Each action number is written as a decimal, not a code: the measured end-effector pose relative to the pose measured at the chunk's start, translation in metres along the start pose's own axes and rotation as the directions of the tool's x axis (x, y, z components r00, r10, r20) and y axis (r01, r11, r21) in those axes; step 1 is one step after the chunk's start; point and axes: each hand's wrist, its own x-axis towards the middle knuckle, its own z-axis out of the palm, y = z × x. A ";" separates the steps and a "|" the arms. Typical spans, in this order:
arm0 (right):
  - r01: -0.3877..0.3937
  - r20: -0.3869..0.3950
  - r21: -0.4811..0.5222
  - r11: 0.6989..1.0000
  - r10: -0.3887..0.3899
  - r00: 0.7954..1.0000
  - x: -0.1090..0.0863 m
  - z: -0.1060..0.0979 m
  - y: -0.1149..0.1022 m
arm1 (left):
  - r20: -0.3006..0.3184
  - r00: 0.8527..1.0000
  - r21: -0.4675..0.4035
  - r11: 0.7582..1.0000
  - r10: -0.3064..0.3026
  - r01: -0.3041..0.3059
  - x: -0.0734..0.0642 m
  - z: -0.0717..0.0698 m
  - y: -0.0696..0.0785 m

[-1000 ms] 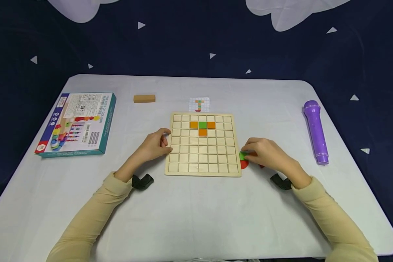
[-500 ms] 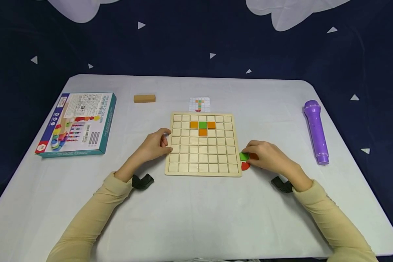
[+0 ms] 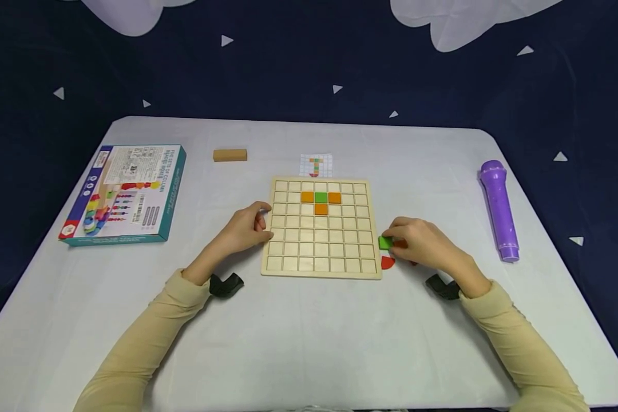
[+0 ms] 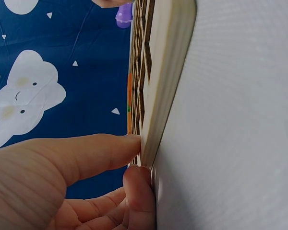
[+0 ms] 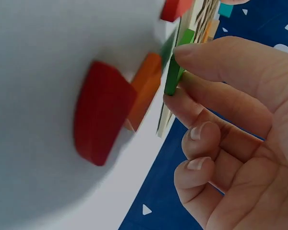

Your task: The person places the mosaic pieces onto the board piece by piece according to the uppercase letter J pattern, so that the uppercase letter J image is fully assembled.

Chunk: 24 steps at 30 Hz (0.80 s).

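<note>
With thumb and finger spread, the left hand [image 3: 242, 230] is touching the gridded board [image 3: 321, 250] at its left edge, likely to steady it, while the right hand [image 3: 421, 243] is pinching a loose green tile [image 3: 385, 242] just beside the opposite edge.

Left hand [image 4: 48, 172], one: thumb tip touching board. Gridded wooden board [image 4: 170, 62], one: seen edge-on, extending away from the hand. White surface [image 4: 235, 124]: beside the hand. Purple object [image 4: 124, 17], partly hidden: beyond hand and board. Dark-blue backdrop [image 4: 96, 86], white cloud [image 4: 33, 91]: behind.
</note>
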 end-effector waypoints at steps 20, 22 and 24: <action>0.082 -0.028 0.010 0.997 -0.082 0.996 0.039 -0.010 -0.017 | 0.006 1.000 0.000 1.000 -0.017 0.017 0.001 0.001 0.002; 0.094 -0.032 0.011 0.995 -0.094 0.995 0.045 -0.010 -0.019 | 0.006 1.000 -0.002 1.000 -0.020 0.020 0.000 0.000 0.002; 0.098 -0.036 0.007 0.995 -0.098 0.995 0.050 -0.010 -0.021 | 0.006 1.000 0.001 1.000 -0.020 0.020 0.000 0.000 0.002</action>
